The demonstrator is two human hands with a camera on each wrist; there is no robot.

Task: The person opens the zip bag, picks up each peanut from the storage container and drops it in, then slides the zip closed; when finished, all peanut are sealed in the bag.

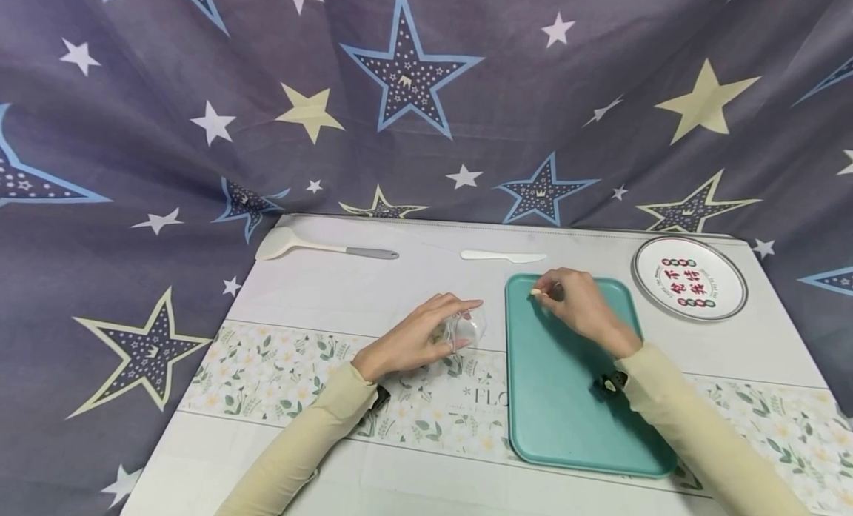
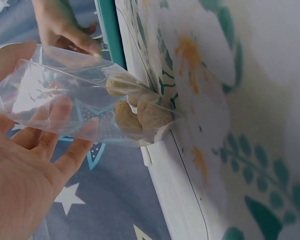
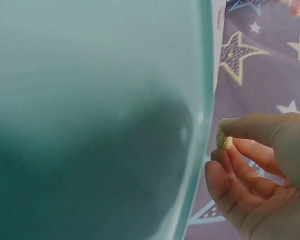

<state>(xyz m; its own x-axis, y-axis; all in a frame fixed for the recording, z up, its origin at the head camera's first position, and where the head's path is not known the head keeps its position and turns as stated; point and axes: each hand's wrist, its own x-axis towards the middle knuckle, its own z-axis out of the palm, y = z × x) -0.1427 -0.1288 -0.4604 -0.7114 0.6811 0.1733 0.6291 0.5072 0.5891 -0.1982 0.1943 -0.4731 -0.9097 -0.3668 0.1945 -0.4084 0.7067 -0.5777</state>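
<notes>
In the head view my left hand [image 1: 416,336] holds a clear plastic bag [image 1: 464,331] just left of the tray, its thumb and fingers on either side of the bag's mouth. Several tan, rounded nut-like pieces [image 2: 140,111] lie at the bottom of that bag in the left wrist view. Over the far left part of the teal tray [image 1: 566,420], my right hand [image 1: 578,303] pinches a small pale nut-like piece [image 3: 225,140] between thumb and fingertips. The tray surface under the hand is in shadow.
A white spatula [image 1: 320,246] with a grey handle lies at the back left. Right of it is a white plastic knife [image 1: 503,257]. A white plate [image 1: 723,279] with red lettering stands at the back right. A starry curtain [image 1: 426,168] hangs behind the table.
</notes>
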